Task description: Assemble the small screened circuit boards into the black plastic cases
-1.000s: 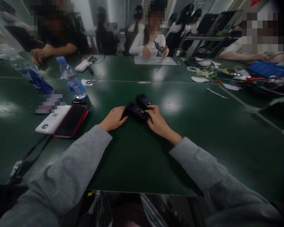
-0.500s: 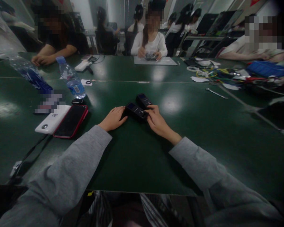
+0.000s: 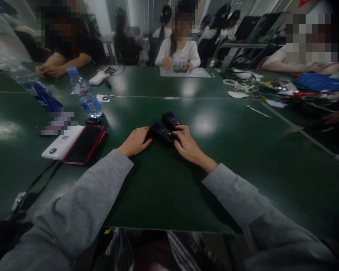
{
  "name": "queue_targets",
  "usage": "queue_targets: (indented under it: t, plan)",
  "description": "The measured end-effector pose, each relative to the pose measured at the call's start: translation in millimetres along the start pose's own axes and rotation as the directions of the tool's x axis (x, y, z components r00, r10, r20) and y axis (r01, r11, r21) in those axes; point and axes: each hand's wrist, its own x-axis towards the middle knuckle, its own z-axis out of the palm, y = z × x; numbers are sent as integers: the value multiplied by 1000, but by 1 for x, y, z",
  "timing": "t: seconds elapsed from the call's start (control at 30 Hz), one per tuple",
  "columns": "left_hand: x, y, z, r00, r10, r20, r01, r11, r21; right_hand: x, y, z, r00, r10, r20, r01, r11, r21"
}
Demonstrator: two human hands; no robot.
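Two small black handheld devices (image 3: 161, 131), each with a small screen and buttons, lie close together on the green table ahead of me. The second device (image 3: 171, 119) sits just behind the first. My left hand (image 3: 135, 141) rests flat on the table with fingers extended, its fingertips at the left end of the nearer device. From the other side, my right hand (image 3: 188, 145) has its thumb and fingers around the right end of that nearer device, and its upper fingers come close to the rear one. The undersides of both devices are hidden.
Left of my hands lie a red-cased phone (image 3: 84, 145), a white power bank (image 3: 63, 143) and a water bottle (image 3: 87, 96). A wrench (image 3: 258, 111) lies to the right, before a pile of cables (image 3: 260, 88). Across the table, a person (image 3: 179, 52) handles a small object.
My left hand and the two devices look unmoved; my right thumb has shifted very slightly left. The person across has moved one hand leftward, and a dark item at the far right has moved.
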Motion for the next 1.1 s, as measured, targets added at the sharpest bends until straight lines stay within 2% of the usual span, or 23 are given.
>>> queue_targets:
  t: [1.1]
  plan:
    - [0, 2, -1, 1000, -8, 6, 8, 1000, 10, 0, 0, -1, 1000, -24, 12, 24, 999, -29]
